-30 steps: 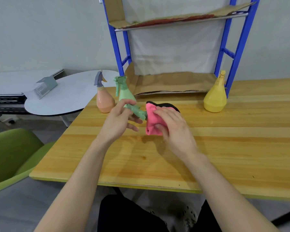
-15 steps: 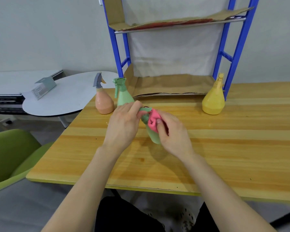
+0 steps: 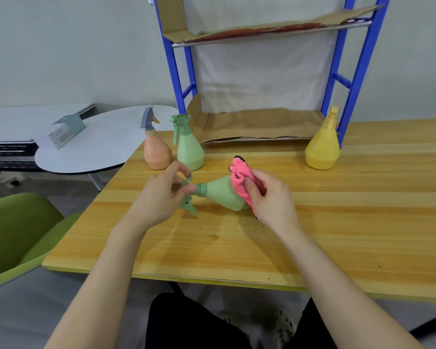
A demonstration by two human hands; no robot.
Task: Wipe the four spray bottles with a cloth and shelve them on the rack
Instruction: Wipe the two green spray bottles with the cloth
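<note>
Before the one blue rack [image 3: 173, 69] are four spray bottles: two green, one tipped green bottle [image 3: 223, 195] and one upright green bottle [image 3: 189, 149], one peach bottle [image 3: 156, 153], one yellow bottle [image 3: 322, 149]. One pink cloth [image 3: 239, 177].

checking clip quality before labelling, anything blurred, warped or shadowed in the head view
Head view: soft, even light; faint shadows lie on the table under the held green bottle; the left hand and the trigger look slightly motion-blurred; the wide-angle lens splays the posts of the blue rack and bows the table's near edge.
</note>
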